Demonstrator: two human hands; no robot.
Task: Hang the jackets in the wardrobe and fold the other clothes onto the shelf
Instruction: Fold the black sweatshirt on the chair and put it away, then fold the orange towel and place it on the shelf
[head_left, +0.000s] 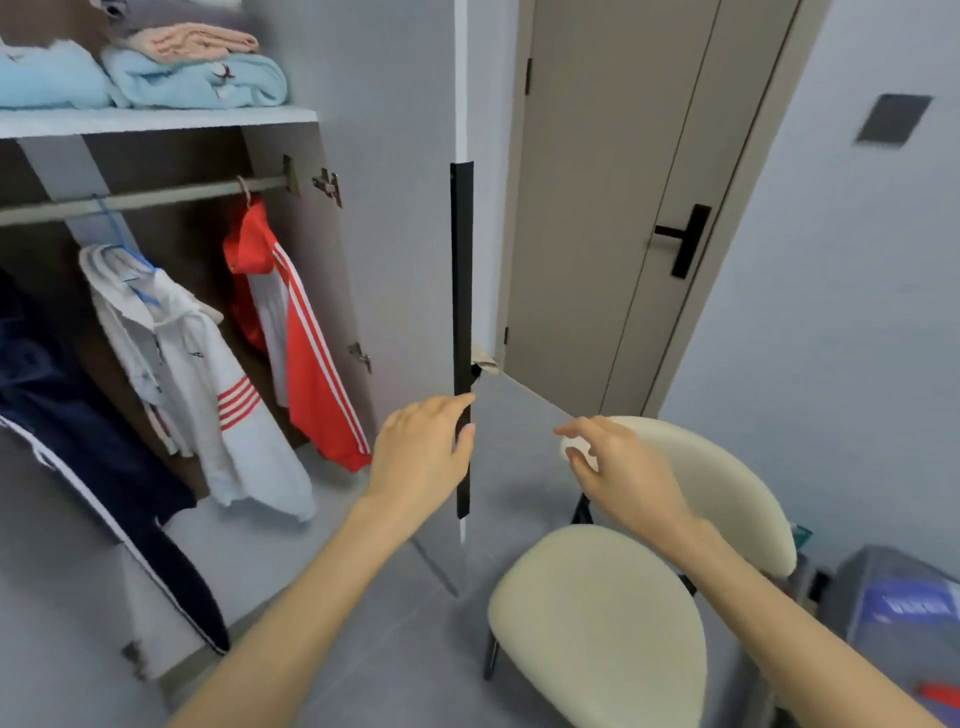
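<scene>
A person is standing at an open wardrobe. At nine o'clock, a navy jacket (78, 415), a white jacket (208, 395) and a red jacket (306, 338) are hanging from the rail (156, 197). At eleven o'clock, folded clothes (197, 78) are sitting on the shelf (156, 120).

The left hand (421, 447), at centre, is grasping the black handle strip (461, 291) on the wardrobe door (395, 208) edge, fingers curled around it. The right hand (623, 467), toward four o'clock, is hovering over a cream chair (597, 623), fingers loosely bent and seemingly holding nothing.

Sorting is looking finished. Closing up is probably the step in hand, calling for swinging the door leftward, clear of the hanging sleeves.
</scene>
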